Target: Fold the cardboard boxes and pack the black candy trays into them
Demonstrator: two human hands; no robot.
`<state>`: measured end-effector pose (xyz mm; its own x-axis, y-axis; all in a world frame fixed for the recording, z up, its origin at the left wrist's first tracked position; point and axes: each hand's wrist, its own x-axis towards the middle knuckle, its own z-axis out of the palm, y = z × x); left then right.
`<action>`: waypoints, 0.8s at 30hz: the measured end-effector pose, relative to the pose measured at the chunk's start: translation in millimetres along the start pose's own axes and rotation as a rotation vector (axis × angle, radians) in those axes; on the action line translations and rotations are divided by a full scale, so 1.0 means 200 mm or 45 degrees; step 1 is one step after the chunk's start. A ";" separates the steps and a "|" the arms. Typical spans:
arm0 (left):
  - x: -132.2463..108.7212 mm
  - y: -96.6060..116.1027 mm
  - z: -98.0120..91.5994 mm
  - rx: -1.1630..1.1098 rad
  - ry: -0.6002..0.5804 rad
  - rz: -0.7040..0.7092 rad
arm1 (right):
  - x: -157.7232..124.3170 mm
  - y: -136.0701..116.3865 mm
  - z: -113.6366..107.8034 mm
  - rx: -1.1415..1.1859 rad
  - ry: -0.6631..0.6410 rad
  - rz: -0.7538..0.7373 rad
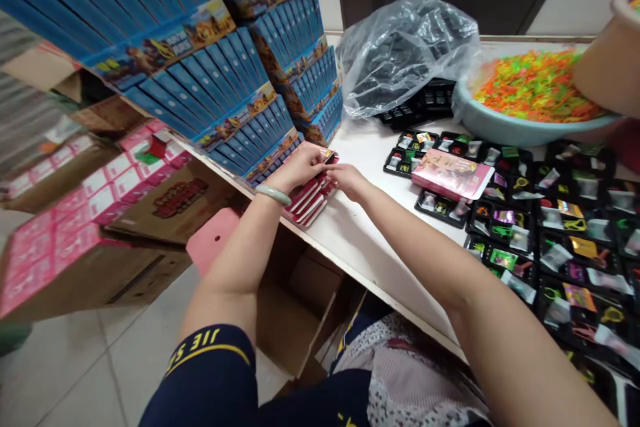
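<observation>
- Pink boxes: a short stack, lying flat at the near edge of the table, just beside the foot of the tall wall of blue boxes.
- Progress, our reading: this stack is only a few boxes high. Cartons on the floor to the left already hold many pink boxes in rows, so a good share looks put away.
- What is left, our reading: many black trays lie uncovered on the right of the table, each with small bagged bits in its wells. One pink pack lies on top of them, well apart from the stack.
- A basin of loose orange and green pieces and a plastic bag over more dark trays stand at the back.
- Left hand: laid over the top of the stack, fingers curled down over its far edge and clasping the topmost box. A pale bracelet sits on the wrist.
- Right hand: fingertips meet the right end of the stack, close to the left hand. The fingers are partly hidden, so we cannot tell whether they pinch a box or only press against it.
- Neither hand lifts the stack; it rests on the table.
</observation>
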<state>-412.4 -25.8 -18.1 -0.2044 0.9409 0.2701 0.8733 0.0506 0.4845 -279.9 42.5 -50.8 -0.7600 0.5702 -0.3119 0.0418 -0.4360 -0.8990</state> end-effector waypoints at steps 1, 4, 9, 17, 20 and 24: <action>-0.01 0.01 -0.01 0.021 0.065 -0.022 | -0.03 0.02 -0.04 -0.022 0.002 -0.001; 0.00 0.16 0.01 0.044 0.361 -0.041 | -0.17 0.09 -0.23 -0.254 -0.013 -0.137; 0.17 0.71 0.43 -0.076 0.045 0.381 | -0.50 0.24 -0.57 -0.980 -0.013 -0.327; 0.36 1.15 1.17 0.295 -0.235 0.311 | -0.82 0.28 -0.94 -1.707 -0.012 -0.508; 0.39 1.15 1.16 0.335 -0.235 0.335 | -0.86 0.25 -1.05 -1.809 0.078 -0.569; 0.44 1.09 0.98 0.366 -0.077 0.445 | -0.88 0.21 -1.13 -1.853 0.189 -0.593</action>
<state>-153.0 133.5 -51.7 0.1434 0.9353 0.3234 0.9743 -0.1908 0.1198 2.4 82.4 -103.2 -0.8195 0.5591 0.1261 0.4712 0.7825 -0.4071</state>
